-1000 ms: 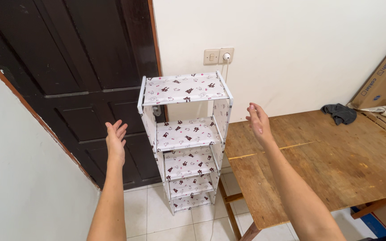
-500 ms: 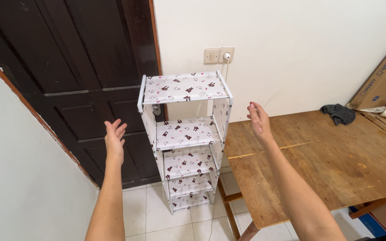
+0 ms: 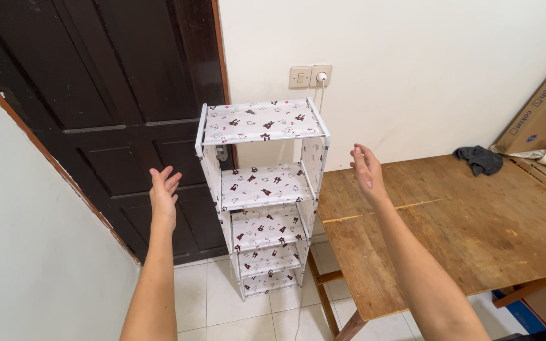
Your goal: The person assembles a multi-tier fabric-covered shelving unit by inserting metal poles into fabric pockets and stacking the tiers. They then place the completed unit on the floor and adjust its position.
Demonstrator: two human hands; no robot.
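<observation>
Left hand point(image 3: 163, 192) raised, right hand point(image 3: 365, 169) raised (both open, empty), forearms outstretched

Single head view, angled down, close on shelf rack point(image 3: 261, 189).

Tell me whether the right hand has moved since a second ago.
No, barely. The right hand stays open above the wooden table's left end, beside the patterned shelf rack, at the same spot against the rack's right post.

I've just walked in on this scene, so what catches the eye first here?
A tall patterned fabric shelf rack stands on the tiled floor between a dark door and a wooden table. The left hand and right hand are open on either side of it, touching nothing.
</observation>
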